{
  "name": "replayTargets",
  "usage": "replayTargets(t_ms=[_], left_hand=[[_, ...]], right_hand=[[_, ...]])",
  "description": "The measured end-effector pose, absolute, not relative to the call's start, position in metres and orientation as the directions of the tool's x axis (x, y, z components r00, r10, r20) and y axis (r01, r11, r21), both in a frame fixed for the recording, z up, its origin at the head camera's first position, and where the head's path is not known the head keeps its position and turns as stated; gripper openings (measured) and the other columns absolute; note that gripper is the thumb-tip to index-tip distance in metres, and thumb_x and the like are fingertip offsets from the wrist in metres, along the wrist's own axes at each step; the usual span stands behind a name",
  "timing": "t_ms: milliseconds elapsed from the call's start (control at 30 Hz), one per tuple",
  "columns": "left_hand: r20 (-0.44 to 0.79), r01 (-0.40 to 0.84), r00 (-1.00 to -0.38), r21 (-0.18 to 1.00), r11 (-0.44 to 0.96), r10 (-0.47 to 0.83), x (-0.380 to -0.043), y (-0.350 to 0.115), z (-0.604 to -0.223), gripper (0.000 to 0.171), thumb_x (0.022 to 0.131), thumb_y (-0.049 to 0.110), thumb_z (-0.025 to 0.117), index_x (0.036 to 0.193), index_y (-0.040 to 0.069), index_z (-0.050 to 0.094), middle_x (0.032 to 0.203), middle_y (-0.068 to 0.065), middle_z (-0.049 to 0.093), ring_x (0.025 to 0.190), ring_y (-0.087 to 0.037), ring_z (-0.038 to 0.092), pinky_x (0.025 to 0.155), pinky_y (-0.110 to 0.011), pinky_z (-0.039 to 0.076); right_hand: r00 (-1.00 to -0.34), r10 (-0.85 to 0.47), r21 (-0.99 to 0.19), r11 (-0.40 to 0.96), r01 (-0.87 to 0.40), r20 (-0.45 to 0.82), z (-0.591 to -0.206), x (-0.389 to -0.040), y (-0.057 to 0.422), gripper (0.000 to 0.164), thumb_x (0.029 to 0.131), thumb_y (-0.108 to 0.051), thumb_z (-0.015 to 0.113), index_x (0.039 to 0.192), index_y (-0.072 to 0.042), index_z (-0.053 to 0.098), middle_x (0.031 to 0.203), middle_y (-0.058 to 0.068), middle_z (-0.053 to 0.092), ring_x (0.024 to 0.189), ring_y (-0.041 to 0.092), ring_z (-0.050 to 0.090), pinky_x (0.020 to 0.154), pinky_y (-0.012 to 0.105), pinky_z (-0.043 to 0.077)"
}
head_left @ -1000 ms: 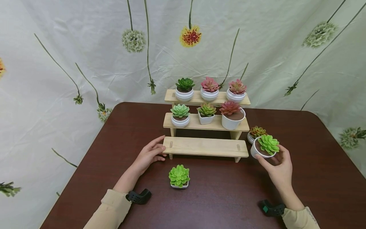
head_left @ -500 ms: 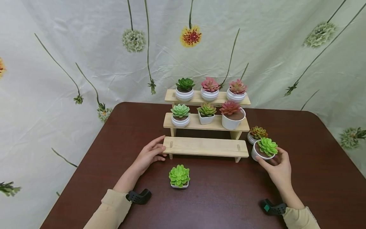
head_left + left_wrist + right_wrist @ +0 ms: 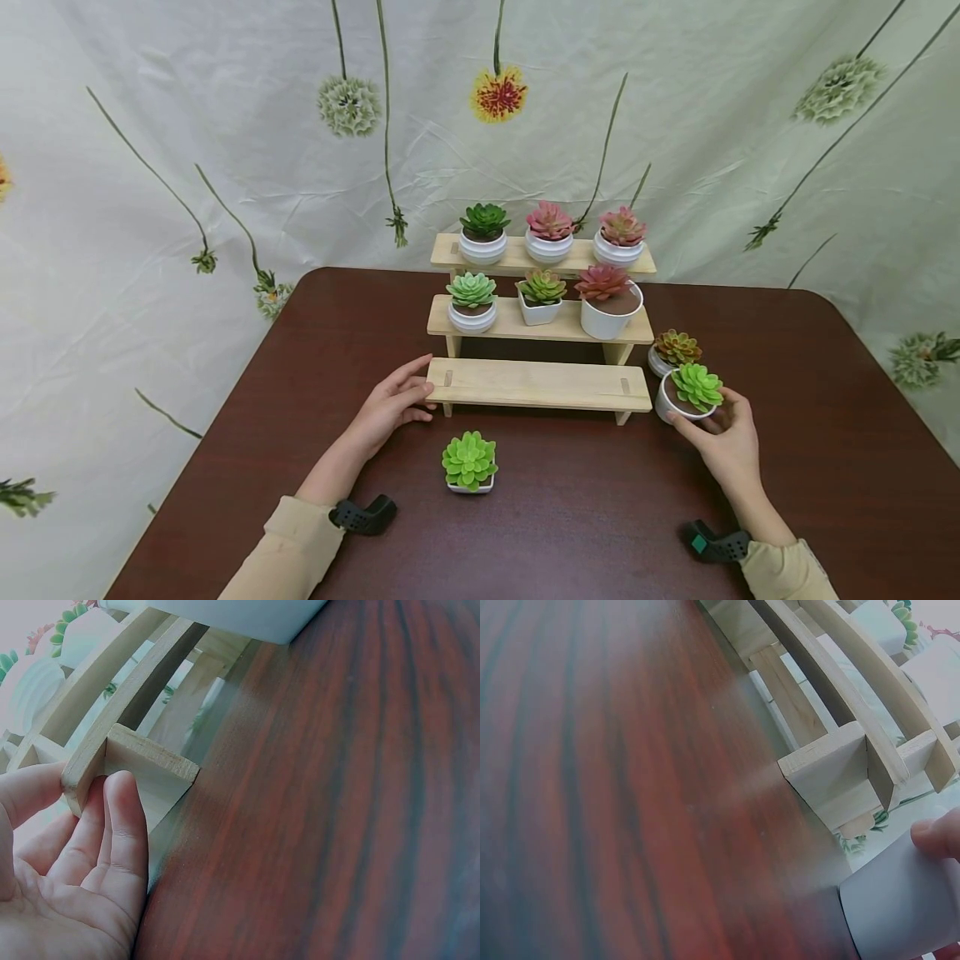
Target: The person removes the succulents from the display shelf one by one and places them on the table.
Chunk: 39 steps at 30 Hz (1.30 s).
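Note:
My left hand (image 3: 393,400) grips the left end of the lowest step of a three-tier wooden plant stand (image 3: 536,383), thumb on the board and fingers beneath it in the left wrist view. On the right, my right hand (image 3: 723,437) holds a bright green potted succulent (image 3: 697,387) by its round white pot (image 3: 900,904). That pot is upright and low at the table, beside the stand's right end. Right behind it is a small orange-green potted succulent (image 3: 677,347). A green succulent in a square white pot (image 3: 469,462) stands in front of the stand.
Several potted succulents occupy the upper two tiers, among them a red one in a large white pot (image 3: 611,317) and a dark green one (image 3: 484,233). The dark brown table (image 3: 570,517) ends at a flowered cloth (image 3: 247,125) behind.
My right hand has lowered the bright green potted succulent slightly and shifted it a little toward me. The left hand stays at the stand's end.

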State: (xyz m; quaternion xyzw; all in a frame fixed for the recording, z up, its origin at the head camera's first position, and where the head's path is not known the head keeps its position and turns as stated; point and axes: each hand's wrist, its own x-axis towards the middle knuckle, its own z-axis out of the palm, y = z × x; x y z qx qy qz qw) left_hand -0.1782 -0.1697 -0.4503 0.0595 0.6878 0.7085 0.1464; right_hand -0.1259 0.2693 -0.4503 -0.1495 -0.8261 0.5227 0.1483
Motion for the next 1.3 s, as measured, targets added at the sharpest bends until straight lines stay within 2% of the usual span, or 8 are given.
replayTargets(t_ms=[167, 467, 567, 767, 900, 1033, 1133, 1300], left_hand=[[-0.119, -0.128, -0.950, 0.992, -0.011, 0.288, -0.178, -0.170, -0.450, 0.057, 0.096, 0.017, 0.055, 0.147, 0.013, 0.031, 0.115, -0.012, 0.053, 0.087, -0.020, 0.059, 0.075, -0.033, 0.054], [-0.117, -0.126, -0.950, 0.992, -0.012, 0.290, -0.178, -0.170, -0.450, 0.057, 0.096, 0.017, 0.056, 0.147, 0.013, 0.031, 0.113, -0.011, 0.053, 0.086, -0.020, 0.059, 0.075, -0.033, 0.054], [-0.118, -0.128, -0.950, 0.992, -0.015, 0.288, -0.178, -0.169, -0.450, 0.057, 0.096, 0.016, 0.056, 0.147, 0.013, 0.032, 0.113, -0.011, 0.053, 0.086, -0.020, 0.059, 0.074, -0.033, 0.054], [-0.121, -0.132, -0.951, 0.991, -0.018, 0.285, -0.179, -0.169, -0.450, 0.057, 0.096, 0.016, 0.056, 0.147, 0.012, 0.032, 0.113, -0.010, 0.054, 0.086, -0.019, 0.059, 0.074, -0.032, 0.054], [-0.123, -0.133, -0.951, 0.991, -0.017, 0.283, -0.179, -0.170, -0.450, 0.057, 0.096, 0.016, 0.056, 0.147, 0.013, 0.032, 0.113, -0.010, 0.054, 0.086, -0.020, 0.059, 0.074, -0.032, 0.054], [-0.124, -0.133, -0.951, 0.991, -0.015, 0.285, -0.179, -0.170, -0.450, 0.057, 0.096, 0.017, 0.056, 0.147, 0.013, 0.032, 0.113, -0.010, 0.054, 0.086, -0.019, 0.059, 0.074, -0.032, 0.054], [-0.122, -0.131, -0.950, 0.991, -0.014, 0.286, -0.179, -0.170, -0.450, 0.056, 0.096, 0.017, 0.056, 0.147, 0.013, 0.032, 0.113, -0.011, 0.054, 0.086, -0.019, 0.059, 0.074, -0.032, 0.054], [-0.118, -0.128, -0.950, 0.992, -0.017, 0.288, -0.180, -0.170, -0.451, 0.057, 0.096, 0.016, 0.056, 0.147, 0.012, 0.032, 0.113, -0.011, 0.054, 0.086, -0.019, 0.059, 0.074, -0.032, 0.054]], right_hand=[[-0.918, 0.390, -0.907, 0.408, 0.103, 0.071, -0.449, -0.126, 0.269, 0.075, 0.079, -0.012, 0.076, 0.135, 0.003, 0.029, 0.131, 0.011, 0.038, 0.119, 0.027, 0.047, 0.083, 0.006, 0.041], [-0.924, 0.375, -0.908, 0.408, 0.090, 0.076, -0.450, -0.127, 0.270, 0.075, 0.080, -0.011, 0.075, 0.136, 0.004, 0.029, 0.131, 0.015, 0.036, 0.119, 0.031, 0.047, 0.084, 0.007, 0.042], [-0.926, 0.368, -0.905, 0.418, 0.085, 0.083, -0.450, -0.127, 0.270, 0.075, 0.079, -0.011, 0.076, 0.136, 0.005, 0.029, 0.131, 0.016, 0.036, 0.116, 0.028, 0.049, 0.082, 0.006, 0.042], [-0.912, 0.388, -0.889, 0.454, 0.065, 0.131, -0.444, -0.128, 0.271, 0.078, 0.075, -0.011, 0.080, 0.136, 0.003, 0.034, 0.127, 0.012, 0.039, 0.098, 0.004, 0.051, 0.077, 0.004, 0.042], [-0.896, 0.400, -0.885, 0.465, 0.019, 0.191, -0.442, -0.131, 0.274, 0.080, 0.073, -0.013, 0.082, 0.137, -0.001, 0.036, 0.129, 0.011, 0.042, 0.106, 0.010, 0.050, 0.083, 0.007, 0.041], [-0.880, 0.395, -0.882, 0.467, -0.057, 0.265, -0.452, -0.138, 0.285, 0.081, 0.071, -0.014, 0.083, 0.138, -0.010, 0.038, 0.131, 0.010, 0.045, 0.117, 0.013, 0.048, 0.091, 0.011, 0.040], [-0.866, 0.384, -0.875, 0.471, -0.115, 0.320, -0.460, -0.144, 0.292, 0.080, 0.071, -0.014, 0.084, 0.137, -0.015, 0.039, 0.130, 0.006, 0.048, 0.117, 0.011, 0.049, 0.094, 0.012, 0.039], [-0.839, 0.365, -0.860, 0.465, -0.211, 0.403, -0.457, -0.150, 0.295, 0.079, 0.071, -0.011, 0.083, 0.136, -0.014, 0.040, 0.126, 0.004, 0.049, 0.113, 0.009, 0.052, 0.093, 0.013, 0.040]])
